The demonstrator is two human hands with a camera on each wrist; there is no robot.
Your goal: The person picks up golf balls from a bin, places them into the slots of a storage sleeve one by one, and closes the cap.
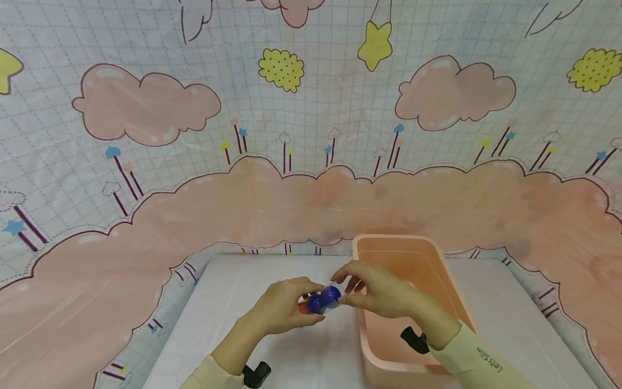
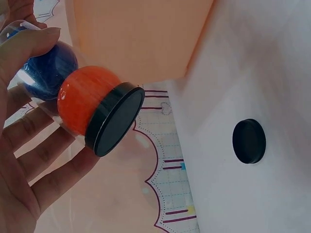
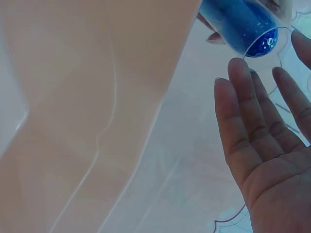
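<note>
My left hand (image 1: pixel 284 305) grips a clear tube (image 1: pixel 324 310) holding an orange ball (image 2: pixel 87 97) and blue balls (image 1: pixel 331 296). A black cap (image 2: pixel 116 119) closes the tube's orange end. In the right wrist view, the far end shows a bare clear rim with a blue ball (image 3: pixel 262 46) just inside. My right hand (image 1: pixel 381 289) is at that rim, fingers mostly straight and thumb to one side; whether the fingertips touch it I cannot tell. On the white table lies a second black cap (image 2: pixel 249 141), seen only in the left wrist view.
A peach plastic bin (image 1: pixel 396 239) stands on the white table (image 1: pixel 228 281), with my right forearm over it. Behind the table hangs a cloth backdrop (image 1: pixel 320 205) printed with clouds and stars. A dark wrist camera (image 1: pixel 257 374) is on my left wrist.
</note>
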